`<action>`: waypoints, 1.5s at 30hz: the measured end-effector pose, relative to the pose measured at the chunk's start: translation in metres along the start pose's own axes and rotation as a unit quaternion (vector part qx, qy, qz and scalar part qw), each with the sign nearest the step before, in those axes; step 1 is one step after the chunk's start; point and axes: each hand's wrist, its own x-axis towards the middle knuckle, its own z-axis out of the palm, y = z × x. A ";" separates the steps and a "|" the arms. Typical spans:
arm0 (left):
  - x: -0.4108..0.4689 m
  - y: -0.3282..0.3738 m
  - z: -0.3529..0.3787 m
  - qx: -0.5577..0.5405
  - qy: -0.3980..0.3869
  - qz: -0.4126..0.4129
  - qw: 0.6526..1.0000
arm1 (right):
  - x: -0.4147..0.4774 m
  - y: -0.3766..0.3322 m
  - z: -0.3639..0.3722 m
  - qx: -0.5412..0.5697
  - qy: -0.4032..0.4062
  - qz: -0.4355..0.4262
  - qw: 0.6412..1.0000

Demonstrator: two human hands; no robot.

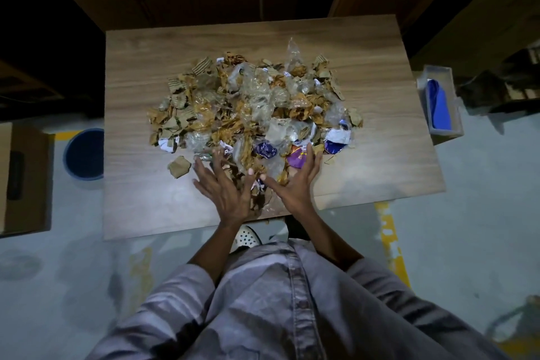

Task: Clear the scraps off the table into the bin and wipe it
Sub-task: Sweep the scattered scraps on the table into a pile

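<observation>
Scraps (248, 105) hide partly beneath splayed fingers (204, 171) of left hand (228, 193) and right hand (295, 187).

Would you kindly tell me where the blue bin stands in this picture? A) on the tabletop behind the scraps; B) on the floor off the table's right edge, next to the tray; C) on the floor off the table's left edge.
C: the blue bin stands on the floor just off the left edge of the table, opposite the clear tray at the right.
</observation>
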 end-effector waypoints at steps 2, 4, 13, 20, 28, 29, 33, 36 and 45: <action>0.000 0.006 -0.001 0.004 -0.005 0.024 1.000 | 0.000 0.000 -0.015 0.004 0.020 -0.017 1.000; 0.006 0.022 0.001 0.005 -0.019 0.062 0.998 | 0.007 -0.006 -0.030 0.021 0.063 -0.019 0.998; 0.106 0.091 0.008 0.072 -0.049 0.048 0.995 | 0.095 -0.057 -0.073 -0.024 0.164 0.040 0.985; 0.137 0.136 0.037 0.063 -0.123 0.004 0.990 | 0.146 -0.074 -0.063 -0.008 0.038 0.110 0.993; 0.116 0.170 0.057 -0.022 -0.127 -0.014 0.992 | 0.136 -0.083 -0.034 0.024 0.056 0.039 0.997; 0.115 0.172 0.056 -0.038 -0.121 -0.014 0.992 | 0.132 -0.084 -0.032 0.039 0.066 0.023 0.997; 0.113 0.178 0.052 -0.165 -0.107 -0.053 0.979 | 0.124 -0.090 -0.018 0.104 0.042 -0.001 0.994; 0.112 0.177 0.050 -0.221 -0.147 -0.110 0.958 | 0.120 -0.094 -0.008 0.139 0.015 -0.005 0.990; 0.116 0.153 0.051 -0.389 -0.151 -0.149 0.897 | 0.095 -0.121 0.008 0.167 0.025 -0.073 0.983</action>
